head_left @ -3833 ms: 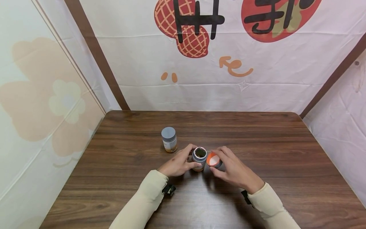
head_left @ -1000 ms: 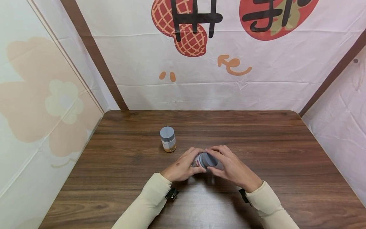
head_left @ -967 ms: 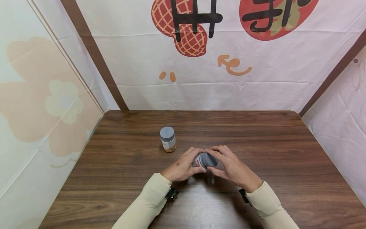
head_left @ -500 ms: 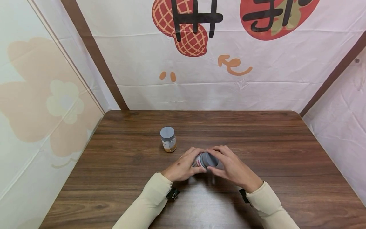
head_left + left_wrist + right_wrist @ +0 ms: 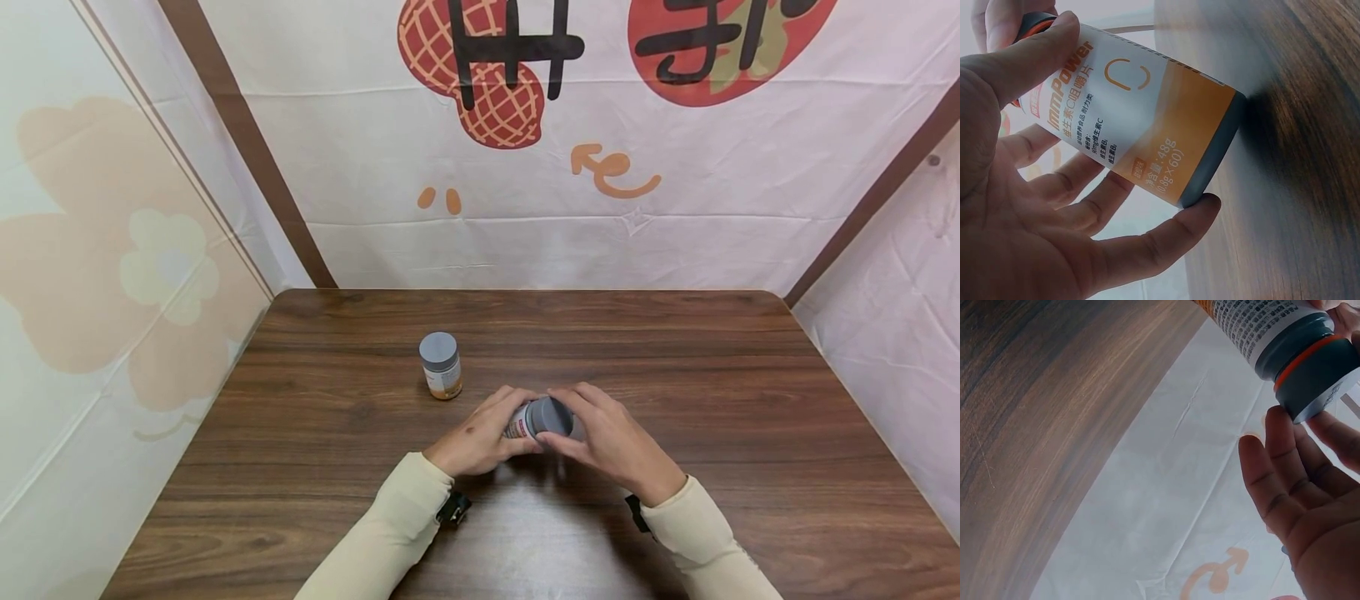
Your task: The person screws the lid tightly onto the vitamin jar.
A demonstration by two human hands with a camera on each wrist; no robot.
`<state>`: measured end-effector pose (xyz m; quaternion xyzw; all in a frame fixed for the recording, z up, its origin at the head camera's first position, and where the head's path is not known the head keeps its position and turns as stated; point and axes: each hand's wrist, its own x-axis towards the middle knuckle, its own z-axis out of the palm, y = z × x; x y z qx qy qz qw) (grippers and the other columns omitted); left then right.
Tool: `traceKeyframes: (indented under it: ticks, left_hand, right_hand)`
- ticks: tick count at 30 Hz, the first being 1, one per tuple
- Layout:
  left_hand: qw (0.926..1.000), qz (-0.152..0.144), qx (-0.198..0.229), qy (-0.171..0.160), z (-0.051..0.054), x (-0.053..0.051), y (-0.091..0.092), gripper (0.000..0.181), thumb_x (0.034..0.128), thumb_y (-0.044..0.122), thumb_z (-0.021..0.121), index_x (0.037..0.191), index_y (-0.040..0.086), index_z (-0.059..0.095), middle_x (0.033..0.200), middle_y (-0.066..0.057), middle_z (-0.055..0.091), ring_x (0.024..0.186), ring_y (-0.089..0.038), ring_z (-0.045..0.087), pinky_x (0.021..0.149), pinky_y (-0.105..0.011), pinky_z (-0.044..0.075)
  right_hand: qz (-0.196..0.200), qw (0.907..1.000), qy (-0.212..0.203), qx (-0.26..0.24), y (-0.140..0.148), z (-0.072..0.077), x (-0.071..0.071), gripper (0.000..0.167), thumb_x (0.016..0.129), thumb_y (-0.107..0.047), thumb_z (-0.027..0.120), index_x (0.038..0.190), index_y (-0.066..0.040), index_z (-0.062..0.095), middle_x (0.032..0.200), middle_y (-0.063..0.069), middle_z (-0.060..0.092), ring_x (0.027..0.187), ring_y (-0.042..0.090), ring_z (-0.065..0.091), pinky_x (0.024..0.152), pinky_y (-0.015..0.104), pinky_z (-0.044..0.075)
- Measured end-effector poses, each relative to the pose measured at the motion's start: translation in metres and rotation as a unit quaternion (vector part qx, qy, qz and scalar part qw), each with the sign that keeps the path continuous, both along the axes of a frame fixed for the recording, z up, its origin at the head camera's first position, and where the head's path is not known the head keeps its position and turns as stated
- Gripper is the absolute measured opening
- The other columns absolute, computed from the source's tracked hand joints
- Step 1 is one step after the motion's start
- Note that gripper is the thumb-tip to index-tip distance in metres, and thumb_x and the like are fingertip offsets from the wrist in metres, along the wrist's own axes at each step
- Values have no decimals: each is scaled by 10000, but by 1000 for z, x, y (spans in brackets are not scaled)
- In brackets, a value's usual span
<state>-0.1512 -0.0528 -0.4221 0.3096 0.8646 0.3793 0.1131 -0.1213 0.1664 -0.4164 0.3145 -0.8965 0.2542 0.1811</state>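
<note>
we had the jar [image 5: 1129,106] in the left hand [image 5: 477,440], lying tilted across the palm with its lid end toward the right hand [image 5: 611,440]. left hand was gripping the body: thumb over the top near the neck [image 5: 1291,349], fingers spaced along the other side, one fingertip at the base rim. we read that as a brace, probably to stop the jar turning or slipping while the lid end was worked.

right hand had the lid [image 5: 552,417] pinched between thumb and fingers, at the side facing the left hand. right wrist view had one finger standing off the lid, so the hold looked like fingertips only, likely a light one to let the lid turn. orange band [image 5: 1307,361] showed between lid and neck; we couldn't tell if the lid was fully seated.

tilt probably suited us: it brought the lid end round to the right hand's fingers, and neither wrist had to reach over the top. we couldn't tell whether the base edge touched the tabletop [image 5: 315,467] or hung just above it.

second jar [image 5: 442,381] stood upright on the tabletop, beyond the left hand and a bit to its left, lid [image 5: 438,350] on, no hand touching it. near enough to reach, far enough not to get knocked, in our view. patterned cloth [image 5: 525,250] hung past the far edge, well beyond both hands.
</note>
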Motion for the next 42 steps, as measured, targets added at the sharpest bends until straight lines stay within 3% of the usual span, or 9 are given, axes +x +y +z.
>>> traceKeyframes:
  ticks: [9,17,23,33,38,42]
  left_hand:
    - [10000,4,14,-12,0,0,0,547,902,254,766,1382,152,526,1229,-18,534,1006,-162,535,855,-340,476]
    - [10000,-30,15,-24,0,0,-1,566,911,277,749,1406,154,504,1245,-13,527,1012,-154,530,852,-340,469]
    - [10000,-25,-35,-89,1,0,-1,586,909,287,747,1420,154,493,1244,-13,521,1008,-154,523,844,-338,466]
    - [9999,-8,-63,-95,2,0,0,575,914,281,746,1415,144,500,1233,-22,525,1006,-157,524,838,-333,471]
    - [10000,-36,-30,-55,3,0,1,545,920,254,743,1401,138,514,1232,-25,527,1003,-160,523,842,-331,472]
    - [10000,-70,-22,-20,3,1,1,551,916,250,746,1405,140,517,1242,-21,531,1020,-158,518,869,-342,466]
  right_hand:
    - [-393,9975,-547,191,-5,4,1,506,866,-398,780,1199,-37,655,936,51,619,673,135,566,555,214,464]
    - [298,9977,-550,271,-1,7,2,617,843,-250,830,1364,-43,573,1187,89,601,860,147,624,694,279,541]
    - [392,9979,-475,223,-1,6,2,595,832,-192,840,1354,-61,588,1139,65,596,833,120,603,679,259,533]
    - [185,9988,-415,178,-4,5,1,556,825,-224,838,1284,5,622,999,84,602,725,167,582,605,235,495]
    - [-214,9981,-547,206,-7,5,1,526,825,-318,829,1208,-9,645,952,80,628,686,134,564,570,234,476]
    - [-589,9939,-910,217,-10,5,1,476,847,-425,791,1082,-47,622,775,-1,578,581,81,494,487,206,411]
